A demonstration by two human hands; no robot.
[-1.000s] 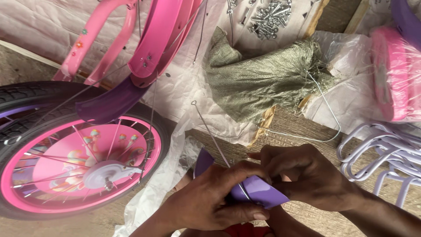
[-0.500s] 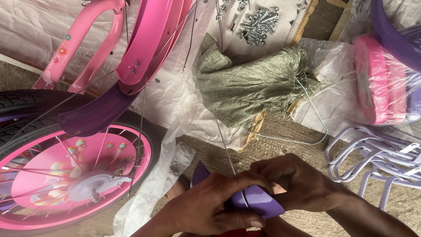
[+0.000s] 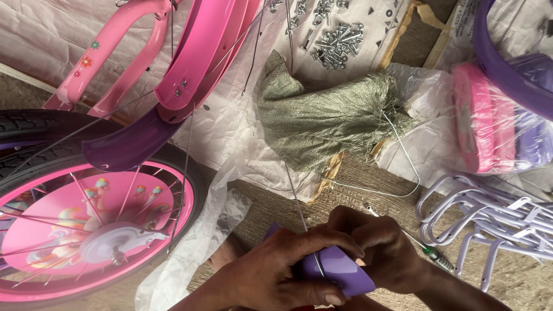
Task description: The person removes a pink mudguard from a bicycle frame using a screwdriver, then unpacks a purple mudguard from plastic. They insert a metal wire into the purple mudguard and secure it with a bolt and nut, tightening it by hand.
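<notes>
Head view: left hand [image 3: 271,276] and right hand [image 3: 383,250] both clamp purple mudguard [image 3: 340,270] low centre, fingers curled tight; thin wire stay [image 3: 299,213] rises from it (pink wheel [image 3: 86,230] left, green sack [image 3: 328,121] beyond).

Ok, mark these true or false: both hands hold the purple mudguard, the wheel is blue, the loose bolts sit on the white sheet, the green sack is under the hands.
1. Both hands, the left hand and the right hand, hold the purple mudguard: true.
2. The wheel is blue: false, it is pink with a black tyre.
3. Loose bolts lie on the white sheet: true.
4. The green sack is under the hands: false, it lies beyond them.
</notes>
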